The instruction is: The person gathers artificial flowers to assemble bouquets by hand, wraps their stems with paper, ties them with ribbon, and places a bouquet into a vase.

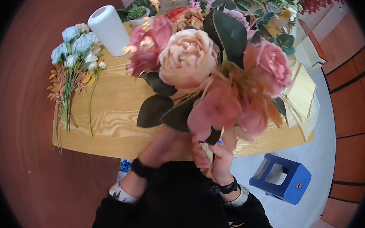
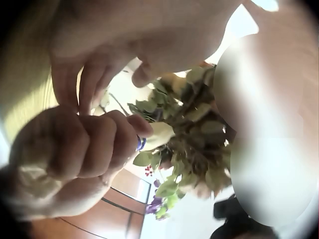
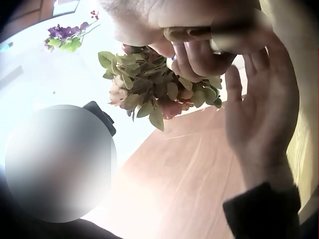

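Note:
My right hand (image 1: 216, 158) grips the wrapped stems of a bouquet (image 1: 189, 57), which stands up in front of me over the table edge. Pink and peach blooms with large dark leaves make up its head. In the left wrist view a blue band (image 2: 141, 143) shows at the top of the pale wrap, beside the curled fingers of the right hand (image 2: 75, 147). My left hand (image 1: 165, 146), blurred, is just left of the stems with its fingers extended. The right wrist view shows the palm of that left hand (image 3: 266, 99) facing the right hand, holding nothing.
On the wooden table (image 1: 120, 118) lie blue and white flowers (image 1: 76, 49) at left, near a white vase (image 1: 109, 30). A potted succulent (image 1: 137, 14) stands behind. Cream paper sheets (image 1: 302, 92) lie at right. A blue stool (image 1: 282, 178) is on the floor.

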